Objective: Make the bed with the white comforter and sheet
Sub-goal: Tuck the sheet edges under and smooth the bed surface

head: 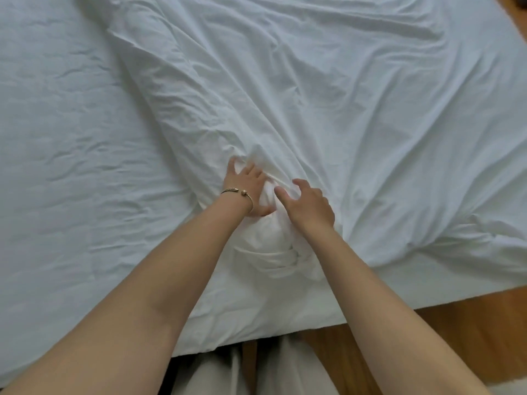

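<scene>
Comforter (328,104) white, creased, bunched

I can read no text, label, brand, number or sign anywhere. The white comforter (313,109) is plain cloth, with no tag or print showing. The sheet (57,138) left of it is plain too. The bracelet (236,193) shows no legible engraving.
</scene>
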The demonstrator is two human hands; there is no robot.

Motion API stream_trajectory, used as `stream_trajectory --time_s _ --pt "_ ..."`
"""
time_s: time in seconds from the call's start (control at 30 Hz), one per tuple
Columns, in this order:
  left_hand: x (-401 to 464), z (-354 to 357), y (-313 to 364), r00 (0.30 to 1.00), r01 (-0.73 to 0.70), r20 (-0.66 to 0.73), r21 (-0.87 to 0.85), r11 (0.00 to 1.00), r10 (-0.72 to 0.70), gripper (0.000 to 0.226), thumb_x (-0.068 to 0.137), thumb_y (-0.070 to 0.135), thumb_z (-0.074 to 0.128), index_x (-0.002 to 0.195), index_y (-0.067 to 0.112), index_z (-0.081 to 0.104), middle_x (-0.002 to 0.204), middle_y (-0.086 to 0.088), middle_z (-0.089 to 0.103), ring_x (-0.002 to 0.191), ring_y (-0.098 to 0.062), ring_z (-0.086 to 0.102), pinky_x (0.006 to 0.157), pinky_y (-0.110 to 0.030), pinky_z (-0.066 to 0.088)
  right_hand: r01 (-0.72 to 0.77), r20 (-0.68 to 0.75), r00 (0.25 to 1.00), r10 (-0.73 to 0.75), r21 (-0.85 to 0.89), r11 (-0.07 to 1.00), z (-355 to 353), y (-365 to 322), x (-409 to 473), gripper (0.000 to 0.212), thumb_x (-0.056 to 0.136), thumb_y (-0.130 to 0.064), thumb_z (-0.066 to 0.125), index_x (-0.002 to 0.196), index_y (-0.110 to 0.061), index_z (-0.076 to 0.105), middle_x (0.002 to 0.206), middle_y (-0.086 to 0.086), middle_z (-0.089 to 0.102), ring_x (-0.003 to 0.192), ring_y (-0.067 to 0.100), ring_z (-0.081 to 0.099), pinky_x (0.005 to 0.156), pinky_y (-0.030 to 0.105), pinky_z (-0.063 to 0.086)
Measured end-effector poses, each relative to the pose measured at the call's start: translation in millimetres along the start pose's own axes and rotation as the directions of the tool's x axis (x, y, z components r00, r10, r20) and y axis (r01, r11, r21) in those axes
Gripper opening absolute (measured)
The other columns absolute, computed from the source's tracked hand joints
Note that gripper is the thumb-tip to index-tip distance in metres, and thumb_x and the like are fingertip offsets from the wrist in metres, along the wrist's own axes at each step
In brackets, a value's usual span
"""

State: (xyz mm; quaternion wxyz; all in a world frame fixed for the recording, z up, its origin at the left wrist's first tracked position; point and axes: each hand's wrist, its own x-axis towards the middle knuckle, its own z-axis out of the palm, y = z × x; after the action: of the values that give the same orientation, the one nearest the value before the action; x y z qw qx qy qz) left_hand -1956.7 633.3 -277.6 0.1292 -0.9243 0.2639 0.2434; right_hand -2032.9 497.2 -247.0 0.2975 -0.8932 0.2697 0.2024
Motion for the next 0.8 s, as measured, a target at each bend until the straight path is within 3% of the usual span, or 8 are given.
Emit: stream_trajectory --time_s 0.07,0.13,0.27,0.37,0.47,0.63,0.73,0.8 --pt "-7.4 1.5 -4.2 0.992 0.127 -0.011 -0.075 0.989 -0.128 0.110 0.068 0.087 0.037 0.149 0.015 0.015 0.154 -0.003 0.018 0.145 -0.018 0.013 0.112 -0.061 0.001 -0.090 0.000 0.996 0.090 0.041 0.995 4.4 -2.1 7.1 0.061 0.088 -0.066 0.045 0.140 -0.033 0.043 0.134 0.000 0.052 0.124 0.024 0.049 0.093 0.039 0.042" --pt "-16.6 5.8 -14.2 0.991 0.102 -0.085 -0.059 0.993 -0.107 0.114 0.063 0.092 0.037 0.145 0.014 0.025 0.149 -0.004 0.028 0.140 -0.021 0.024 0.114 -0.057 0.003 -0.144 -0.032 0.989 0.147 0.082 0.986 10.3 -3.3 4.8 0.046 0.088 -0.054 0.052 0.127 -0.030 0.054 0.123 -0.005 0.058 0.113 0.021 0.056 0.082 0.034 0.043" --pt "-36.3 26.4 -41.2 0.973 -0.154 -0.182 -0.043 0.987 0.144 0.092 0.071 0.085 0.043 0.136 0.021 0.043 0.139 0.001 0.044 0.135 -0.022 0.032 0.119 -0.044 -0.003 -0.091 -0.094 0.990 0.100 0.105 0.990 40.9 -14.2 -23.9 0.014 0.086 -0.038 0.059 0.084 -0.025 0.063 0.082 -0.010 0.064 0.083 0.017 0.062 0.062 0.027 0.041" --pt "-47.7 41.9 -68.2 0.909 -0.373 -0.210 -0.030 0.927 0.359 0.085 0.076 0.074 0.054 0.141 0.023 0.036 0.146 0.005 0.037 0.138 -0.018 0.028 0.119 -0.037 -0.002 -0.073 -0.177 0.979 0.105 0.179 0.981 67.1 -20.2 -49.9 0.020 0.087 -0.040 0.060 0.079 -0.023 0.061 0.074 -0.010 0.062 0.073 0.014 0.059 0.059 0.027 0.040" --pt "-50.0 48.6 -82.3 0.852 -0.483 -0.226 0.007 0.876 0.472 0.096 0.074 0.070 0.062 0.147 0.022 0.025 0.152 0.004 0.027 0.139 -0.017 0.025 0.115 -0.031 0.006 -0.087 -0.195 0.970 0.144 0.272 0.958 64.7 -20.5 -53.4 0.024 0.087 -0.043 0.060 0.078 -0.021 0.060 0.074 -0.008 0.063 0.072 0.012 0.059 0.064 0.030 0.044" --pt "-29.2 32.9 -64.8 0.895 -0.423 -0.168 -0.028 0.906 0.412 0.103 0.063 0.072 0.069 0.145 0.029 0.024 0.155 0.006 0.019 0.141 -0.020 0.019 0.114 -0.035 0.013 -0.239 -0.417 0.791 0.447 0.462 0.854 18.3 12.3 -22.5 0.021 0.090 -0.030 0.058 0.077 -0.014 0.052 0.075 0.001 0.057 0.080 0.028 0.058 0.065 0.031 0.040" --pt "-13.3 18.4 -51.6 0.884 -0.456 -0.124 -0.022 0.889 0.451 0.105 0.057 0.083 0.062 0.142 0.033 0.027 0.141 0.007 0.036 0.128 -0.021 0.031 0.106 -0.037 0.021 -0.299 -0.434 0.847 0.308 0.091 0.950 19.5 12.8 -12.0 0.007 0.092 -0.020 0.053 0.096 -0.018 0.059 0.105 0.004 0.057 0.096 0.027 0.056 0.075 0.034 0.043" --pt "-3.8 10.8 -40.5 0.844 -0.532 -0.093 -0.033 0.846 0.528 0.103 0.058 0.090 0.052 0.142 0.034 0.032 0.139 0.008 0.040 0.127 -0.021 0.033 0.106 -0.037 0.021 -0.025 -0.504 0.863 0.017 -0.010 1.000 30.2 2.9 -10.7 0.017 0.090 -0.015 0.055 0.106 -0.019 0.062 0.115 0.004 0.054 0.104 0.025 0.054 0.085 0.037 0.045"
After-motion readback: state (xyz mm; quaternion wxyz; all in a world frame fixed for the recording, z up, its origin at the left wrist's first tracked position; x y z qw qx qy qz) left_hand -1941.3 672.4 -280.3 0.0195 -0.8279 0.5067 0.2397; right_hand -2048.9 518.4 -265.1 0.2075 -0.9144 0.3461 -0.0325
